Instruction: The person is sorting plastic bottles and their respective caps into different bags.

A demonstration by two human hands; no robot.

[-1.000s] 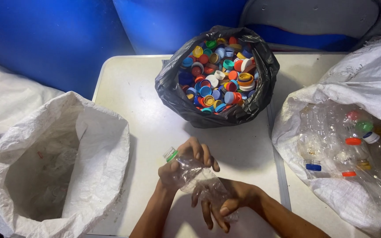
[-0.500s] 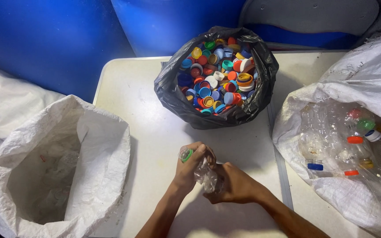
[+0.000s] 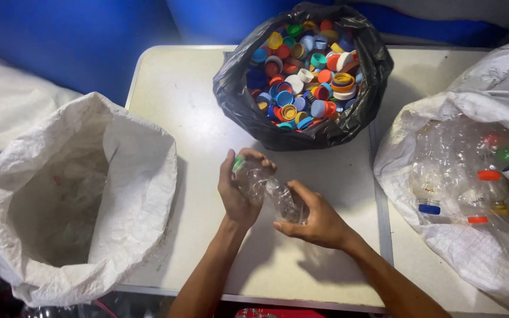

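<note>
Head view: a crushed clear bottle (image 3: 269, 191) is held in both hands above a pale surface (image 3: 189, 106).

A white woven sack (image 3: 75, 200) is seen open at the left, a second sack (image 3: 472, 182) of capped clear bottles at the right, and a black bag (image 3: 354, 118) heaped with coloured caps (image 3: 304, 73) at the far edge. The left hand (image 3: 240, 194) is wrapped round the bottle's neck by its green cap (image 3: 238, 163); the right hand (image 3: 319, 221) has its fingers closed on the base.
</note>
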